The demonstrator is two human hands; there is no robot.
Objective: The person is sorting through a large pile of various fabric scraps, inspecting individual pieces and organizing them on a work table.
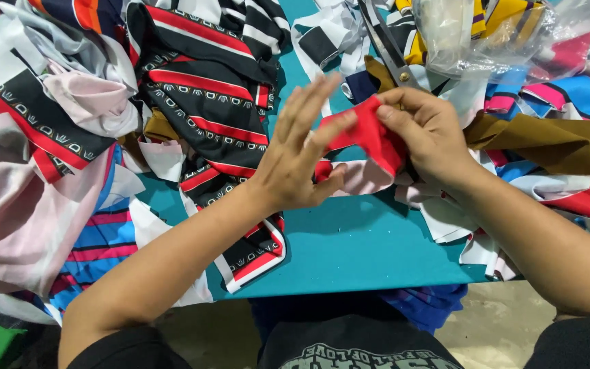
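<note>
**Red scrap held between both hands above the counter's middle**

I saw the red cloth scrap point(370, 137) lifted over the teal counter point(349, 253), toward its far edge. My right hand point(425, 133) pinched its upper right corner, fingers closed on it. My left hand point(302, 150) was spread wide, only fingertips touching the scrap's left end. The scrap ran left to right between them; scissors point(387, 48) lay just beyond.
</note>
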